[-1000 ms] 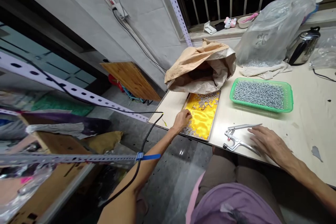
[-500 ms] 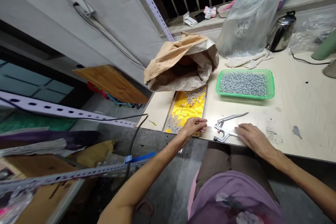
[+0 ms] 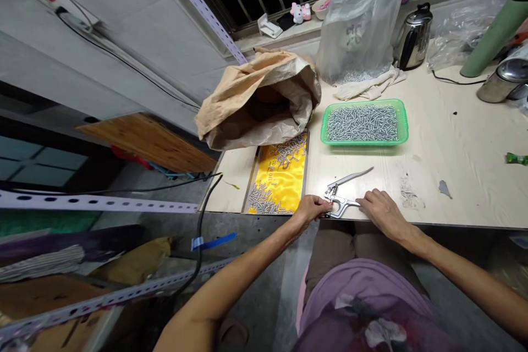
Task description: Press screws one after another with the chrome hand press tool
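So the pliers [image 3: 340, 199] are silvery metal, with a little coil spring and a dab of red up near the head. Handles are spread wide, both pointing right, one angled farther up the bench [image 3: 466, 137], the other near its front edge. Head's partly hidden.

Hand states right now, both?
Left hand: fingertips pinched together at the head of the metal pliers; anything between them can't be told.
Right hand: fingers at the pliers' lower handle end; grip can't be told.
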{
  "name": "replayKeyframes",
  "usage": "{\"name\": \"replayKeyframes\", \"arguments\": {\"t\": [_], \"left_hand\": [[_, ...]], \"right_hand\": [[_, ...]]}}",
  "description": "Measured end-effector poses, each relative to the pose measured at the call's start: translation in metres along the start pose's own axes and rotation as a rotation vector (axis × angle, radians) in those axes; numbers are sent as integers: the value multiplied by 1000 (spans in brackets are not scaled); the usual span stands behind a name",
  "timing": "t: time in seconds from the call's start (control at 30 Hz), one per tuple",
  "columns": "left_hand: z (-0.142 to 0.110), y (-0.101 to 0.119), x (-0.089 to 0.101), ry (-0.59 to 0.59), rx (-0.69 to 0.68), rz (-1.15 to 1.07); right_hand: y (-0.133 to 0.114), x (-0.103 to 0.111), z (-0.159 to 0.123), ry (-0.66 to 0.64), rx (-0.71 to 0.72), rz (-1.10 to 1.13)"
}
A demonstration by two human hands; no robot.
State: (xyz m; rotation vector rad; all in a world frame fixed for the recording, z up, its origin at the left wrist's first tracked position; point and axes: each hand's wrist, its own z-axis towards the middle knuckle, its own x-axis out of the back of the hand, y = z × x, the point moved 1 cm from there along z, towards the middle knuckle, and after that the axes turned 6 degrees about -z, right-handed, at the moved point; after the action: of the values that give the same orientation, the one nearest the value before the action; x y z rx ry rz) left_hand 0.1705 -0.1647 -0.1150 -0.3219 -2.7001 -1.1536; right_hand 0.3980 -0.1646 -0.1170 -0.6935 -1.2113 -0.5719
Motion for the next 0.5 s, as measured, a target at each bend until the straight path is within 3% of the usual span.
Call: {"name": "replayKeyframes", "arguments": {"t": [0.37, 0.5], "left_hand": [[0, 17, 2, -90, 115, 191], [-1, 16, 6, -122, 142, 241]], "right_hand": [[-1, -10, -1, 17, -12, -73], [-1, -10, 0, -45, -27, -86]]}}
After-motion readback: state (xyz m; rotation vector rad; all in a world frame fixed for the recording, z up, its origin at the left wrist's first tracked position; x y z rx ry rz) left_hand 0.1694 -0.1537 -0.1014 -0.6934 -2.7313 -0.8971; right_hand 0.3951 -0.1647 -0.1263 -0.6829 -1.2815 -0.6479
